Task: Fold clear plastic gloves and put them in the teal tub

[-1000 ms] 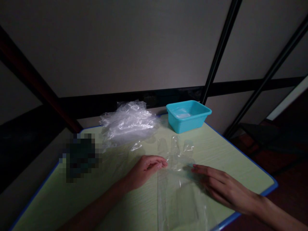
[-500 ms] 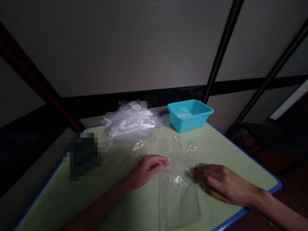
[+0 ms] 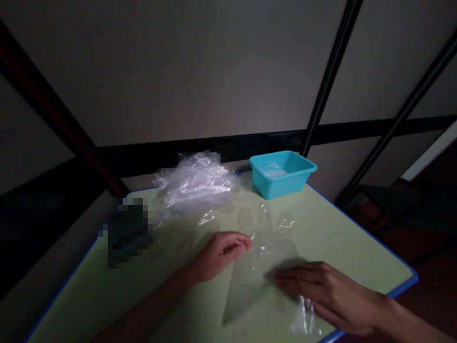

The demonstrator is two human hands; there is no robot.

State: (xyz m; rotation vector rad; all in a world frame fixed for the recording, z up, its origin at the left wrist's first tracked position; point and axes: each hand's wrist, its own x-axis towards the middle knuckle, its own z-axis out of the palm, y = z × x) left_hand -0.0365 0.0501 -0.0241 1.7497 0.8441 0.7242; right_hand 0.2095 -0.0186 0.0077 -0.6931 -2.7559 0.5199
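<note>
A clear disposable plastic glove (image 3: 262, 259) lies spread on the table, its finger parts pointing away from me. At its left edge, the fingertips and thumb of my left hand (image 3: 219, 255) are drawn together in a pinch on the film. My right hand (image 3: 330, 290) is over the lower right part of the glove with its fingers stretched out, their tips on the film. Beneath that palm the plastic is crumpled, and the right thumb is mostly hidden.
A heap of clear plastic gloves (image 3: 198, 186) sits at the back of the pale green table (image 3: 193, 309). Right of the heap stands a turquoise plastic basin (image 3: 282, 186). A dark, pixelated object (image 3: 130, 233) is at the left. Panelled doors (image 3: 214, 71) rise behind the table.
My right hand has moved down and a little left across the glove, and its fingers are straighter. The lower glove looks smoother. My left hand stays at its edge.
</note>
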